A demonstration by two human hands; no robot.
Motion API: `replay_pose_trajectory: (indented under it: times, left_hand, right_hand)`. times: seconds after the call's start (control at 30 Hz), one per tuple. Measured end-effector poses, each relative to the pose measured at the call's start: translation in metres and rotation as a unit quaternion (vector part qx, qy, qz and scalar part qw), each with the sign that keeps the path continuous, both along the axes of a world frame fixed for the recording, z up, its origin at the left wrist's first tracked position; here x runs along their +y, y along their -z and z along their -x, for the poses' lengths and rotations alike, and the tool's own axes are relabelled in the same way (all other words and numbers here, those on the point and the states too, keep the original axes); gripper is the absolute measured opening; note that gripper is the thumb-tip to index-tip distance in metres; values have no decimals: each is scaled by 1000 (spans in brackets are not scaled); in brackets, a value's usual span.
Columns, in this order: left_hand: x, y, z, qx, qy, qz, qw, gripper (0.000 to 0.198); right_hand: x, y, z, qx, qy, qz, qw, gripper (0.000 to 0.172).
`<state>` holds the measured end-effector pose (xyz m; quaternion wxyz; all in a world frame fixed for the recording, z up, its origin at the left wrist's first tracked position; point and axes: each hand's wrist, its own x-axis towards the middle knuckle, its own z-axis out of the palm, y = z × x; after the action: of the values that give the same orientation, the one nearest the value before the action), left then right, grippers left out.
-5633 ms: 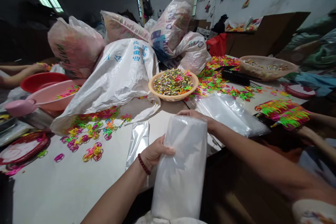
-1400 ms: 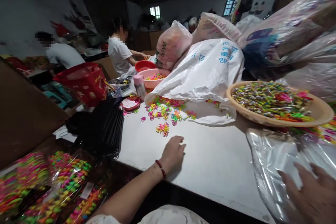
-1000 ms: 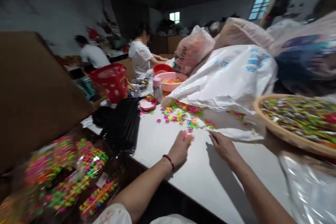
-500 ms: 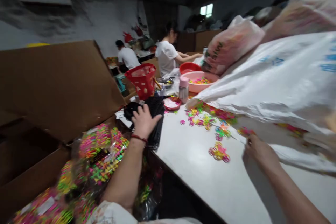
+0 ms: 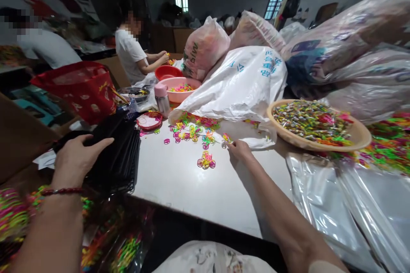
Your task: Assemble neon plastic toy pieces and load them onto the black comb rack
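My left hand (image 5: 77,153), with a red bead bracelet at the wrist, rests on the left edge of a stack of flat black sheets (image 5: 112,158). Its thumb and fingers are spread apart. Across the white table, my right hand (image 5: 240,150) pinches a small coloured plastic piece (image 5: 226,137) by the mouth of a white woven sack (image 5: 237,81). The fingertips partly hide that piece. Left of it lie loose ringed plastic pieces (image 5: 188,132) in pink, yellow and green. A small cluster of ringed pieces (image 5: 206,161) sits nearer to me.
A tan basin (image 5: 272,126) of wrapped pieces stands right, above clear plastic bags (image 5: 323,204). Behind the black stack are a red basket (image 5: 150,127), a pink-capped bottle (image 5: 162,100) and a pink basin (image 5: 166,83). Two people in white shirts sit beyond.
The view has swung right, bringing the tan basin and clear bags into sight. My left hand remains at the black stack. My right hand stays by the sack's mouth.
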<state>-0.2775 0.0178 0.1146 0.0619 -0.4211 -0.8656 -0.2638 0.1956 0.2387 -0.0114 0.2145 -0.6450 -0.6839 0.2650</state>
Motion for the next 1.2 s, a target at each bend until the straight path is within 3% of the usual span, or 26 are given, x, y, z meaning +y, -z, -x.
replay_pose_trajectory:
  times: [0.1, 0.2, 0.3, 0.4, 0.53, 0.67, 0.77, 0.9, 1.03, 1.1, 1.2]
  left_hand:
    - [-2, -8, -18, 26, -75, -52, 995, 71]
    - [-8, -15, -52, 169, 3, -183, 968, 67]
    - [-20, -13, -98, 225, 111, -219, 943, 64]
    - [-37, 11, -147, 201, 223, -167, 939, 57]
    - [-60, 74, -191, 169, 274, -96, 942, 47]
    - [-81, 126, -203, 119, 275, -41, 953, 47]
    - [-91, 141, -200, 99, 284, -11, 954, 51]
    - [-93, 143, -194, 84, 302, -9, 950, 53]
    - [-94, 139, -189, 19, 303, -115, 946, 36]
    - [-95, 133, -187, -28, 269, -185, 945, 28]
    - [-94, 118, -185, -137, 141, -253, 947, 20]
  right_hand:
    - [-29, 6, -13, 92, 0, 10, 996, 33]
    - [-60, 4, -18, 194, -17, 48, 980, 39]
    - [-87, -5, -18, 380, -31, 142, 914, 40]
    - [-108, -12, -15, 498, -29, 231, 835, 40]
    - [-126, -13, -7, 524, -39, 273, 805, 37]
    - [-131, -10, 9, 521, -63, 272, 806, 34]
    - [-124, -2, 30, 503, -79, 253, 822, 37]
    - [-105, 14, 63, 453, -90, 202, 864, 32]
    - [-79, 27, 80, 438, -17, 130, 889, 28]
    - [-65, 27, 78, 437, 14, 107, 893, 27]
    - [-49, 21, 65, 426, 40, 89, 900, 25]
